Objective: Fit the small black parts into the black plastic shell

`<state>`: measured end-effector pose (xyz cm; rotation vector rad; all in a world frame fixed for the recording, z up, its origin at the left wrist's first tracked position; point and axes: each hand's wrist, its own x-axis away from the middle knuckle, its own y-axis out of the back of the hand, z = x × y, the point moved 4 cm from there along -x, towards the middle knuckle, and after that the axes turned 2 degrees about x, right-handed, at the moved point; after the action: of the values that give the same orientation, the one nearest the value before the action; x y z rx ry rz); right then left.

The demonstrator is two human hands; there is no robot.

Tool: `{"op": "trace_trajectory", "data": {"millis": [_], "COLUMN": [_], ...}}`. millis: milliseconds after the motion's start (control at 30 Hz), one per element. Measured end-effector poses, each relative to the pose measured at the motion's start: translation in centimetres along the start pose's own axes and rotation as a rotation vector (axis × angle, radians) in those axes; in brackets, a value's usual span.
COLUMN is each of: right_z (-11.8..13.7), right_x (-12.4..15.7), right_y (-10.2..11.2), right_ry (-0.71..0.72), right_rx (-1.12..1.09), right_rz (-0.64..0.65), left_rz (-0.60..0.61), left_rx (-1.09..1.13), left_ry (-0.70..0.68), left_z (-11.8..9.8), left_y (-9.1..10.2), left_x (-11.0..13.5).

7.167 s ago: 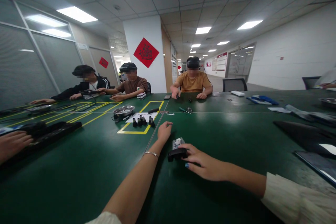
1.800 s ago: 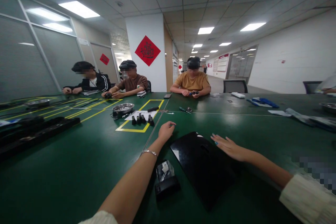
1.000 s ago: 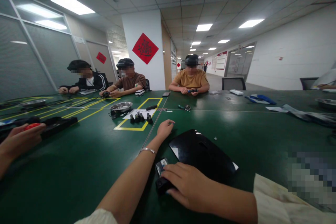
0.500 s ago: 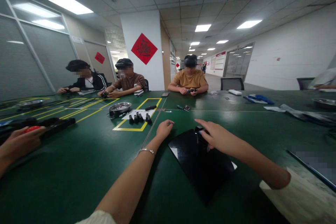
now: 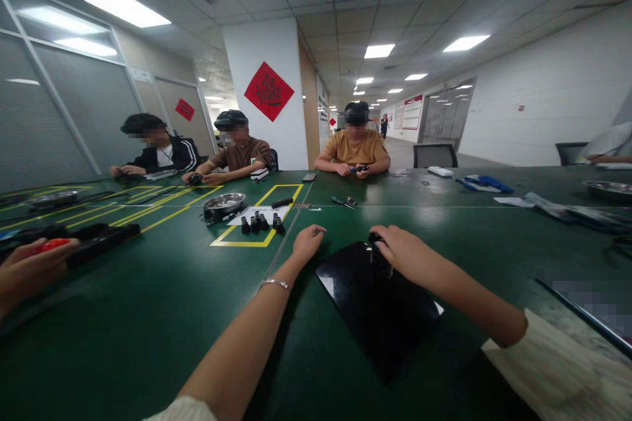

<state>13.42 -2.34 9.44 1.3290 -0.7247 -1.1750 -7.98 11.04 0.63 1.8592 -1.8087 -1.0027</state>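
Note:
A glossy black panel [image 5: 390, 322] with pale corners lies on the green table in front of me. From its far edge rises a small black block-like piece [image 5: 380, 262], whose exact kind I cannot make out. My right hand [image 5: 402, 248] is closed over the top of this piece, thumb on the near side and fingers mostly hidden behind. Left of the panel, my left hand [image 5: 309, 245] rests near the tabletop with its fingers curled in. Nothing shows in it, and it is apart from the panel.
Several black cone-shaped parts [image 5: 261, 222] stand on white paper inside a yellow taped rectangle, beside a metal bowl [image 5: 224, 205]. Pliers [image 5: 343, 202] lie farther off. At left, another person's hand [image 5: 37, 270] holds something red. Three people sit across the table.
My right hand's outstretched index finger has bent down, and the fingers have closed over the black piece. My left hand has hardly moved.

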Motion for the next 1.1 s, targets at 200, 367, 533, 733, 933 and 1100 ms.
{"op": "trace_trajectory", "data": {"millis": [200, 367, 533, 733, 933, 1100], "right_z": [1.6, -1.1, -8.3, -9.7, -8.3, -7.0], "right_x": [0.5, -1.1, -3.0, -3.0, -2.8, -3.3], "right_y": [-0.3, -0.4, -2.5, -5.9, -6.8, -5.2], "right_ry": [0.177, 0.143, -0.293, -0.206, -0.177, -0.169], "right_rx": [-0.220, -0.310, -0.074, -0.098, -0.146, -0.266], "right_rz": [0.129, 0.001, -0.025, 0.221, 0.190, 0.074], "left_rz": [-0.003, -0.005, -0.025, -0.099, -0.136, -0.167], "left_rx": [-0.001, -0.018, 0.002, -0.167, -0.393, -0.431], "left_ry": [-0.019, -0.013, -0.003, -0.083, -0.206, -0.569], "left_z": [-0.1, -0.2, -0.4, -1.8, -3.8, -5.6], "left_y": [0.1, 0.1, 0.2, 0.8, 0.9, 0.5], "left_x": [0.1, 0.1, 0.2, 1.0, 2.6, 4.1]}}
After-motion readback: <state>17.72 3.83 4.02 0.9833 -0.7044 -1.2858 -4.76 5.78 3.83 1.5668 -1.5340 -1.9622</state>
